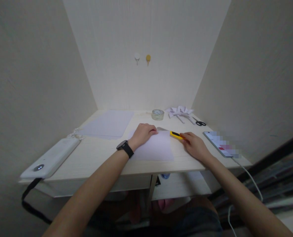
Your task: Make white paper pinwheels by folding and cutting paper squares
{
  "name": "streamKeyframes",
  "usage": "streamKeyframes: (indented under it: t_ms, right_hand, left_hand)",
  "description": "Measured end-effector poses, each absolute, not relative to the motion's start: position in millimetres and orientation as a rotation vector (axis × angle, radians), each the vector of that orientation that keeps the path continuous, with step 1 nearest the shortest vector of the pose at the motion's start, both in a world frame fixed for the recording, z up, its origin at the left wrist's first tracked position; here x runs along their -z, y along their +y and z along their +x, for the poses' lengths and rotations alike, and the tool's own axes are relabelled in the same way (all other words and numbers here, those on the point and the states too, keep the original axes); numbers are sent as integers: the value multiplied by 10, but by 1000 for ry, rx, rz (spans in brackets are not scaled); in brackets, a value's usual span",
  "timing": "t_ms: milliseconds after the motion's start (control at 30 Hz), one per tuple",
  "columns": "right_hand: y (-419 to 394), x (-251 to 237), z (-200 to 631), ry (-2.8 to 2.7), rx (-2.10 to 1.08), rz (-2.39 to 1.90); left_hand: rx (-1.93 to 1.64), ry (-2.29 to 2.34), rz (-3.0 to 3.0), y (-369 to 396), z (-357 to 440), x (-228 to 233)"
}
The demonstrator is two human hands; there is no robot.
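Now, pale table (99, 158) set in a corner, white sheet (153, 148) near its front edge, left hand (143, 133) curled, knuckles pressing the sheet's top, right hand (194, 144) pinching yellow cutter (176, 134) beside the sheet's upper right corner.

Pale desk (99, 158) — paper sheets (108, 123), tape roll (157, 114), scissors (199, 123); phone (222, 144), power strip (50, 159).

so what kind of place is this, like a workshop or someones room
Most likely a small home desk nook, not a workshop: a pale wooden desk boxed in by plain walls, with paper-craft things on it, namely white paper sheets, a tape roll, scissors and folded paper shapes, plus a charging phone.
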State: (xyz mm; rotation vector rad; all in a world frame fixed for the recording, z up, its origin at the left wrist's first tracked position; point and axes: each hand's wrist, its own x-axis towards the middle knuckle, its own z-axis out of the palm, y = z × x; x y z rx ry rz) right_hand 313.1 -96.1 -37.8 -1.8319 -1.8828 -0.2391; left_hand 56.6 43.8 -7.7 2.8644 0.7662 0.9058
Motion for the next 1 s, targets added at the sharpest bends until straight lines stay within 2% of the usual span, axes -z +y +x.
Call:
streamKeyframes:
  t_ms: [367, 1000]
  right_hand:
    - [-1049, 332, 3212, -2090, 99, -1566]
    - [-1261, 212, 3377, -2118, -235, -1591]
  left_hand:
    - [-798, 857, 2889, 478, 521, 101]
    - [-683, 912, 2868, 481, 518, 160]
